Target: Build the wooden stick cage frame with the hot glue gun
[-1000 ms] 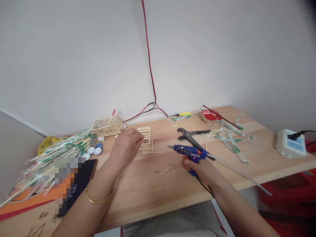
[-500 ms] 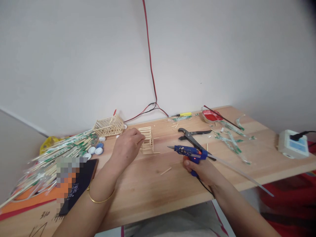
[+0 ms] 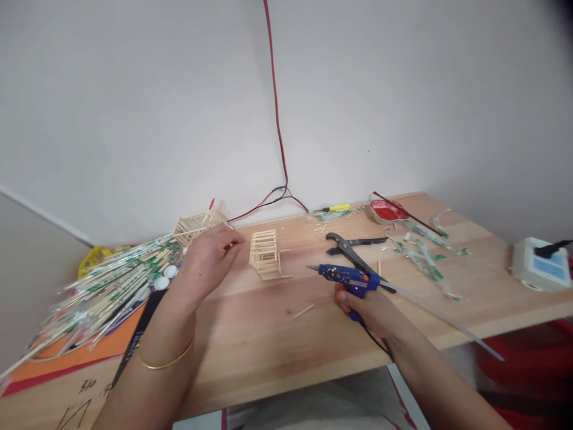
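My right hand (image 3: 364, 307) is wrapped round the handle of a blue hot glue gun (image 3: 347, 276), its metal nozzle pointing left and a small red light lit. A long translucent glue stick (image 3: 441, 319) juts from its back end. My left hand (image 3: 212, 257) hovers left of a small slatted frame of wooden sticks (image 3: 265, 254), not touching it; its fingers are slightly apart and nothing shows in them. Behind that hand, partly covered, a larger stick-built frame (image 3: 192, 226) with a red tip rests by the wall. One short loose stick (image 3: 303, 311) lies between the hands.
Black pliers (image 3: 353, 251) lie behind the glue gun. A red dish (image 3: 387, 210), a yellow-handled screwdriver (image 3: 338, 208) and torn wrappers (image 3: 423, 260) are farther back. Wrapped sticks (image 3: 116, 280) pile up at left, beside white caps (image 3: 170, 272). A white power box (image 3: 541, 264) sits at right.
My left hand has let go of the small stick frame and drawn back left. The frame stays standing on the table. My right hand keeps the glue gun in nearly the same spot.
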Available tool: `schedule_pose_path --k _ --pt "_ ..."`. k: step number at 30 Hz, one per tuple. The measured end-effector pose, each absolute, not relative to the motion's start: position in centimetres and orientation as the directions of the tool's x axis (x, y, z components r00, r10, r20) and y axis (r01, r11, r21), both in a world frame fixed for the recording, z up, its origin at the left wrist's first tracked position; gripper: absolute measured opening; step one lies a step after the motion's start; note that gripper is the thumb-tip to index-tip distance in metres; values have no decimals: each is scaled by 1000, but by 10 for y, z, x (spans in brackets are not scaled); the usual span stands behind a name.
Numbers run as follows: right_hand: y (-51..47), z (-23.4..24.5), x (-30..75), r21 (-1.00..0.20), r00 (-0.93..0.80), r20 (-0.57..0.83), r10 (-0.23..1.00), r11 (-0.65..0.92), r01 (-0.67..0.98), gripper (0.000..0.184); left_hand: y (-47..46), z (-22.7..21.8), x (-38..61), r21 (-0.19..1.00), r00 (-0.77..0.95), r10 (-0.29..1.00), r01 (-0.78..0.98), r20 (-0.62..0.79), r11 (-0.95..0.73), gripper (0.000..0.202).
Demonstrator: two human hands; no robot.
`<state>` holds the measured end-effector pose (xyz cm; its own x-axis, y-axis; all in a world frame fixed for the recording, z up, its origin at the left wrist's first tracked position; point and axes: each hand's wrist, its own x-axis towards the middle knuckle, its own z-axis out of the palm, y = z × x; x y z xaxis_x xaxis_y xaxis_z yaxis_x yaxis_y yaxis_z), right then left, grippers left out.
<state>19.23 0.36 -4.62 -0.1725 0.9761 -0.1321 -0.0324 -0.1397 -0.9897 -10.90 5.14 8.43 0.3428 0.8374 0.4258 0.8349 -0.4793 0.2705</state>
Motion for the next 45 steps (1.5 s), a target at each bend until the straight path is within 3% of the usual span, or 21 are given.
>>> schedule_pose_path --k 4,12,26,28,31,36,40,45 --pt "2 -42 190 -988 -156 -145 977 -151 -24 37 52 80 -106 248 404 853 835 329 -491 14" --pt "3 -42 191 -986 -140 -155 978 -162 -33 36 52 77 -99 252 420 848 826 322 -505 15" --pt "3 -51 196 -990 -217 -120 969 -133 -48 35 36 72 -69 252 325 740 796 589 -551 17" --pt "3 -52 196 -990 -219 -97 971 -118 -83 32 21 69 -54 237 402 756 781 516 -577 17" --pt "3 -52 195 -984 -206 -59 977 -92 -154 31 2 48 -30 163 622 756 739 204 -653 22" --pt "1 -51 195 -974 -182 -63 981 -100 -204 29 -7 10 -5 36 707 704 707 -71 -706 18" --pt "0 -53 196 -971 -199 -39 979 -83 -222 27 -9 7 2 19 647 745 757 -158 -653 20" --pt "0 -54 197 -983 -226 -48 973 -86 -164 26 -14 0 0 31 679 726 732 -103 -680 16"
